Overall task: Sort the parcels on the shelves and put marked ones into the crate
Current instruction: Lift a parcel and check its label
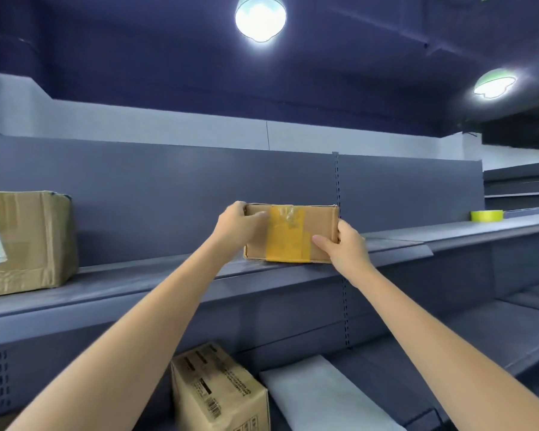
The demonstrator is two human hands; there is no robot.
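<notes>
At the left end of the upper shelf [137, 276] a large taped carton [25, 241] with a white label is seen. Further right, at the shelf's front edge, a small parcel [291, 233] crossed by yellow tape is gripped at both ends: the left hand [238, 227] is clasped over its upper left corner, the right hand [344, 247] around its lower right corner. The lift is best made level, both ends squeezed evenly, and the faces turned so any mark can be checked. A roll of yellow tape [486, 215] is seen at the far right. No crate is visible.
</notes>
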